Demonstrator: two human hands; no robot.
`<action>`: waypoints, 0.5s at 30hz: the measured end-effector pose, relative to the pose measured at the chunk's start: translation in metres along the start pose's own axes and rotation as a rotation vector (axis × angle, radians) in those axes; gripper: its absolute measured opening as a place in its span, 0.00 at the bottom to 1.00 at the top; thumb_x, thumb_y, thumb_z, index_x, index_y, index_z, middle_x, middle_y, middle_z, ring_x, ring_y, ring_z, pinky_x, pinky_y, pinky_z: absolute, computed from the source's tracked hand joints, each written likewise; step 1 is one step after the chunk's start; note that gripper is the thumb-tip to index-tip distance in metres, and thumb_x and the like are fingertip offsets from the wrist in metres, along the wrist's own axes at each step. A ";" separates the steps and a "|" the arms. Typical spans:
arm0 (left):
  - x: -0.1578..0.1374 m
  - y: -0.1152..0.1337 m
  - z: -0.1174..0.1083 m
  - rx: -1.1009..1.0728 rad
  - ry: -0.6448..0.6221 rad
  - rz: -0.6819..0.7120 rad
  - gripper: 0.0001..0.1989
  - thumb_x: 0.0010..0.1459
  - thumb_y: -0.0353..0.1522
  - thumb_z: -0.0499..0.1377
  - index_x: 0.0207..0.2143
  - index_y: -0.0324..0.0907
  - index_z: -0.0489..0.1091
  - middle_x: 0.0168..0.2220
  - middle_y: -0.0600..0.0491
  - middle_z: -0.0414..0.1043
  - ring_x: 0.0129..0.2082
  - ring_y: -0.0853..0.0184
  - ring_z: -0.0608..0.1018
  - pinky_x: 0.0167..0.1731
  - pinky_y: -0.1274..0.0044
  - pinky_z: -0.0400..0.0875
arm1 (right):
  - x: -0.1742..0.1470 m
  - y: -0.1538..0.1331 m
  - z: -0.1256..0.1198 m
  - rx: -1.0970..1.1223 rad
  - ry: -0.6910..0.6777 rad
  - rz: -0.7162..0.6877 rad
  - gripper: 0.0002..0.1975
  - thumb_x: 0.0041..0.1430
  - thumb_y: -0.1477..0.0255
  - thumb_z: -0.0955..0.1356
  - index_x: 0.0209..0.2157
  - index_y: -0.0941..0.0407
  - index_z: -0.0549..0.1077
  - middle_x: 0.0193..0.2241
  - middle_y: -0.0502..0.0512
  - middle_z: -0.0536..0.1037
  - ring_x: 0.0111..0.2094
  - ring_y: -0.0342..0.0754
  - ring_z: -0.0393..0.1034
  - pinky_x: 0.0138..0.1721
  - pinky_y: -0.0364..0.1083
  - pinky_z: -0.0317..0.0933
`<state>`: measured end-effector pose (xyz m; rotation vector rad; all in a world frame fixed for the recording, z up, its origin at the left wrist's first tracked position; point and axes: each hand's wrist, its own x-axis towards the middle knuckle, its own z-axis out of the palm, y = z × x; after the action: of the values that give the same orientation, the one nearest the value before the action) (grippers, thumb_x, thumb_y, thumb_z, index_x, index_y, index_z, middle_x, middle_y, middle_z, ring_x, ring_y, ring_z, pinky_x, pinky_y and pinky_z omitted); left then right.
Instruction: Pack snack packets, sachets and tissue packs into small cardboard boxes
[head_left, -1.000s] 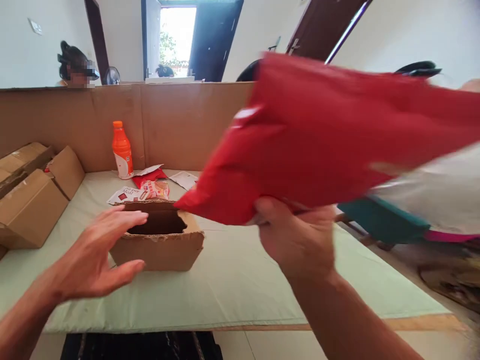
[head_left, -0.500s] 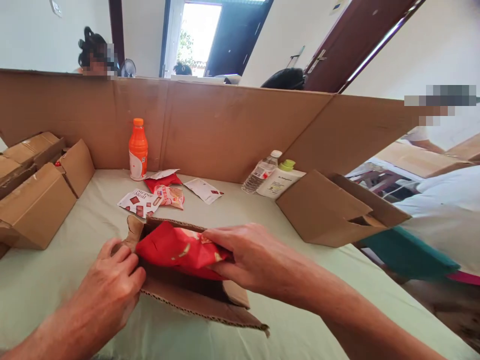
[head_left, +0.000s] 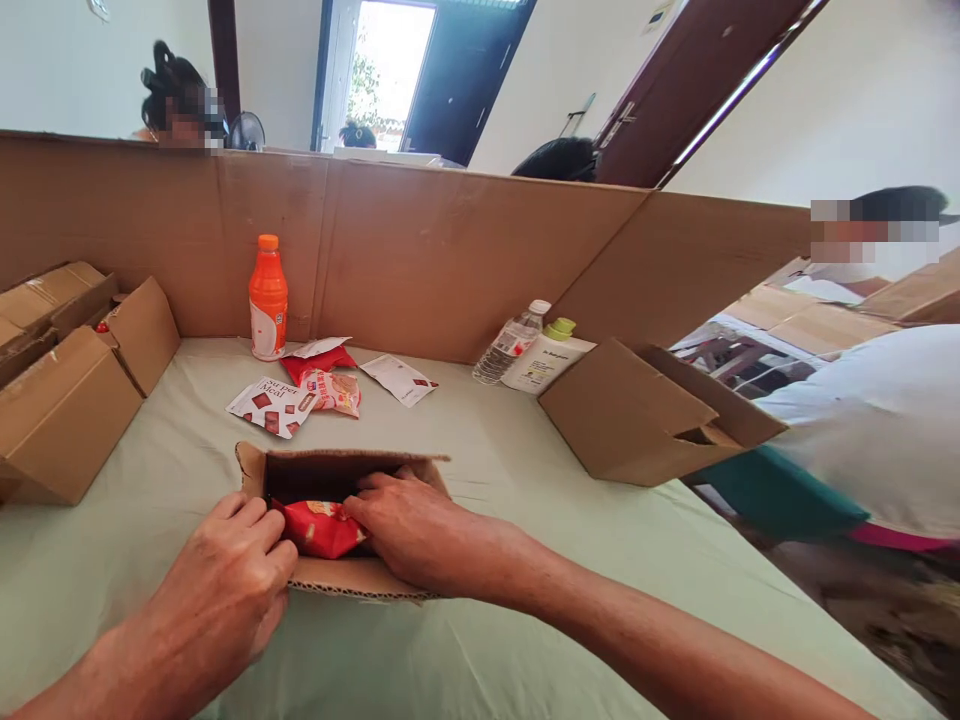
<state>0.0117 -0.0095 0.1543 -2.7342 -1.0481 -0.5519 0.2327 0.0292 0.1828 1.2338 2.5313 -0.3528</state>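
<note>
An opened cardboard box (head_left: 360,578) stands in front of me on the cloth-covered table. My left hand (head_left: 232,575) is closed on the left edge of this box. Inside lies a shiny red snack bag (head_left: 324,530), crumpled and partly covered by my fingers. Reaching into the box from the right, my right hand (head_left: 416,530) holds the right end of the bag. Some of its fingertips are hidden behind the bag and the box walls.
Beyond the box lie several white and red packets (head_left: 274,405) and an upright orange bottle (head_left: 268,300). A clear bottle (head_left: 511,345) and a white lotion bottle (head_left: 547,360) lean at the back. Cardboard boxes stand left (head_left: 82,415) and right (head_left: 630,420). A cardboard wall (head_left: 420,265) closes the back.
My right hand has moved the red snack bag down into the box. The box's front flap and right side now sit more upright. My left hand stays on the left edge.
</note>
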 end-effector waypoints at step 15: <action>0.015 -0.002 -0.002 -0.253 -0.271 -0.033 0.28 0.46 0.21 0.56 0.51 0.41 0.70 0.57 0.43 0.73 0.57 0.51 0.74 0.55 0.58 0.72 | 0.013 0.015 0.011 0.204 -0.172 -0.083 0.17 0.69 0.67 0.63 0.50 0.60 0.77 0.43 0.67 0.83 0.42 0.58 0.79 0.38 0.48 0.65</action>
<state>0.0200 0.0008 0.1621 -3.0861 -1.1551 -0.3448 0.2390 0.0433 0.1666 1.1153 2.4503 -0.7203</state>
